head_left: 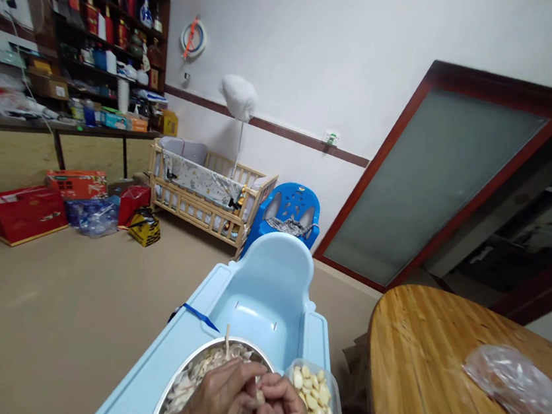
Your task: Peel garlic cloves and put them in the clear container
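My left hand [221, 395] and my right hand [283, 408] meet over a round metal bowl [165, 399]. Their fingertips pinch together on a small pale garlic clove [260, 396], mostly covered by the fingers. Garlic skins and cloves [197, 369] fill the bowl, and a thin wooden stick [227, 341] rises from its far side. Just right of my right hand, a clear plastic container [336, 400] holds many peeled garlic cloves [316, 404]. Bowl and container rest on a light blue plastic child's chair [267, 286].
To the right is a wooden table [418, 356] with a clear plastic bag [519, 387]. Farther back stand a wooden crib [195, 214] and a blue plastic chair [292, 202]. Red bags [23, 211] lie on the floor at left, below loaded shelves [111, 29].
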Demonstrator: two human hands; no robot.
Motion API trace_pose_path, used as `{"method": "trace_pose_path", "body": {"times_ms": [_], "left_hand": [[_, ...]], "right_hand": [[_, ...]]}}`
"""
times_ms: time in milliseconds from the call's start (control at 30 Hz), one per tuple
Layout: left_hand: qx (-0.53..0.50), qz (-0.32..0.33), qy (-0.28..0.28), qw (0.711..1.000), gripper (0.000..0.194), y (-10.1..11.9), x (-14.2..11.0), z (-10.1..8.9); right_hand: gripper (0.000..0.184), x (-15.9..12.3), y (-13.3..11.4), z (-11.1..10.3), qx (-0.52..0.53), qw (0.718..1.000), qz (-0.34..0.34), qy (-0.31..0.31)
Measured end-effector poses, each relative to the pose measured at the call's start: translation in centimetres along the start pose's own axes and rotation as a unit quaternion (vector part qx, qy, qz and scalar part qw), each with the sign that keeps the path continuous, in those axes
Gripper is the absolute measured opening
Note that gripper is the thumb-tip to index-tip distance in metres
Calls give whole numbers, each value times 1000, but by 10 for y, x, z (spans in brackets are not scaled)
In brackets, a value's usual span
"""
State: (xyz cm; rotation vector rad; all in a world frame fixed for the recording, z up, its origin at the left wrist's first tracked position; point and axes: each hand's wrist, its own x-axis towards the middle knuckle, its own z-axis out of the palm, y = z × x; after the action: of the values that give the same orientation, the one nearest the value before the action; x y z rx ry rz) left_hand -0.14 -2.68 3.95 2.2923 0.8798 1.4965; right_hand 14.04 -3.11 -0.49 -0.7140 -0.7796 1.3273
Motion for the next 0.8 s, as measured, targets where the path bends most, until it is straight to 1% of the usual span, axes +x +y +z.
{"method": "trace_pose_path", "body": {"times_ms": [300,467,533,600,667,800], "left_hand": [[4,12,-21,1000,48,0,0,-1],[5,-10,-46,999,48,-3,-6,4],[-3,-5,-42,999,47,-5,-7,6],[-21,14,-37,999,46,-6,-7,8],[-42,26,-46,998,45,-7,-7,10],[-46,1,-68,997,45,-8,-10,15]], "right_hand": [[28,0,-2,4,-61,997,-53,3],[28,0,0,2,-75,994,-74,9],[28,0,-1,2,-69,996,-64,14],[28,-1,-2,1,-55,997,-45,23],[25,-1,-5,0,-35,999,-21,29],[21,1,-11,-2,11,999,46,19]]}}
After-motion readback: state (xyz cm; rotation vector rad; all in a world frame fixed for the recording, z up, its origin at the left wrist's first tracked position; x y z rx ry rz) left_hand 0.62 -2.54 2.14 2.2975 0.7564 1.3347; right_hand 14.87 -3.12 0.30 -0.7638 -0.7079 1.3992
